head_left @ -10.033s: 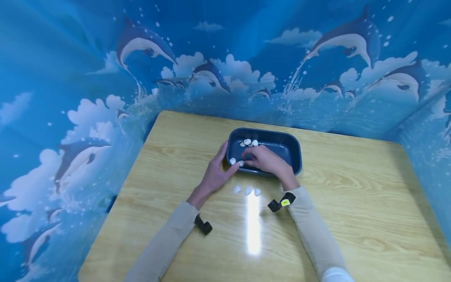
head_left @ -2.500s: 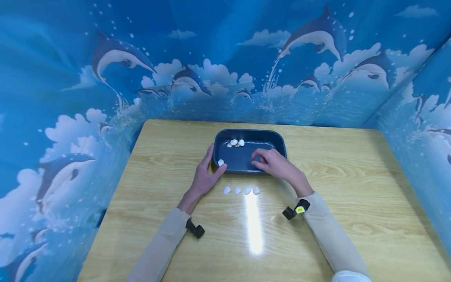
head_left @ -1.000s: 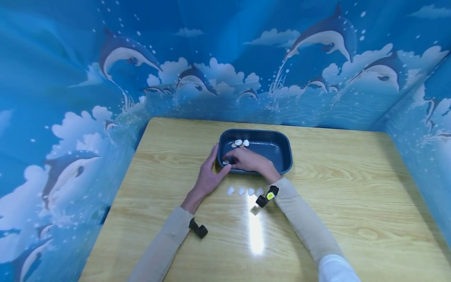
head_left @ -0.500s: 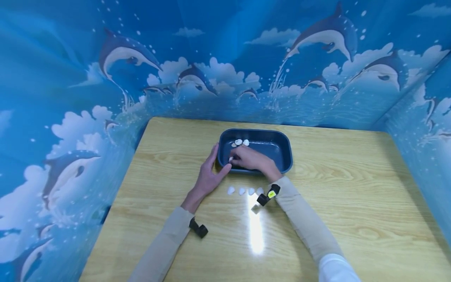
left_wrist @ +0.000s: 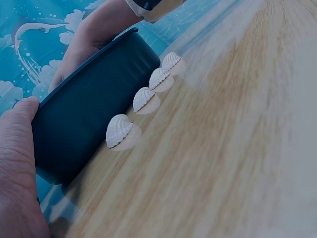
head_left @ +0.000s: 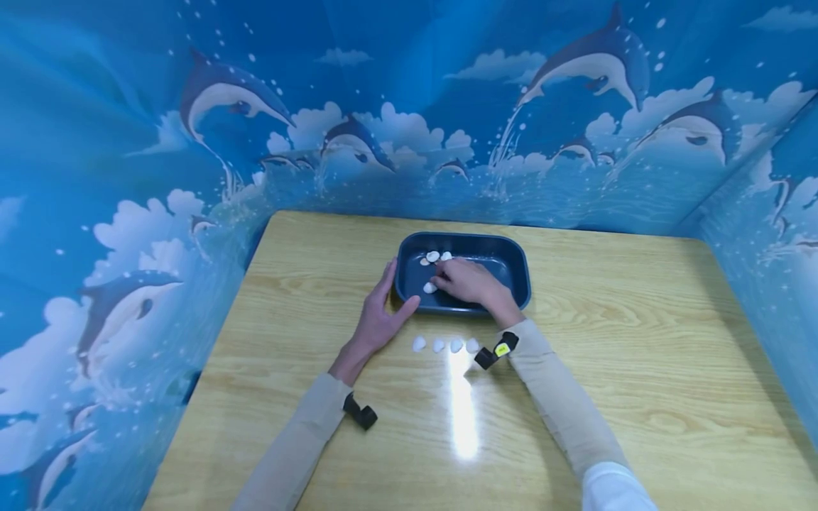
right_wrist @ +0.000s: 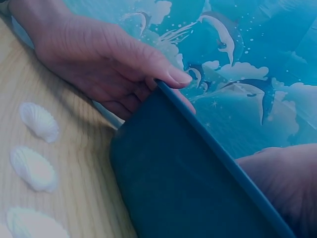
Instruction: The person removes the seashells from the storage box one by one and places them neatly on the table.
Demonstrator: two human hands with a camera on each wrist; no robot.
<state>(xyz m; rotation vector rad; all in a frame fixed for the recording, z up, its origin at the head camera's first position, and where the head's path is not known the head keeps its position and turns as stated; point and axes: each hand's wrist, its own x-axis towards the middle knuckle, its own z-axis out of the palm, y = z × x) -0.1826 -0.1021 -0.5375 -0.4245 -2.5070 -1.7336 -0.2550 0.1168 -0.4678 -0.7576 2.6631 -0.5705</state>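
A dark blue rectangular tub (head_left: 526,284) stands on the table. My left hand (head_left: 377,319) grips its near left corner, thumb at the front rim and fingers along the end wall; the right wrist view shows this left hand (right_wrist: 114,64) with its thumb over the rim. Inside the tub, my right hand (head_left: 469,280) pinches a white seashell (head_left: 429,287) at its fingertips; the wall hides these fingertips in both wrist views. Behind it, several more shells (head_left: 432,256) lie near the back left. A row of white ribbed seashells (head_left: 438,345) lies in front of the tub.
The wooden table (head_left: 639,355) reaches to a blue dolphin-printed backdrop (head_left: 409,163) behind and at the sides. A bright light reflection (head_left: 463,419) crosses the wood before the shell row. Each wrist carries a small black camera (head_left: 361,411).
Since ten seconds ago the row on the table has grown by one shell. Over the last second my right hand has drawn a shell rightward from the tub's left corner. The left hand keeps its place.
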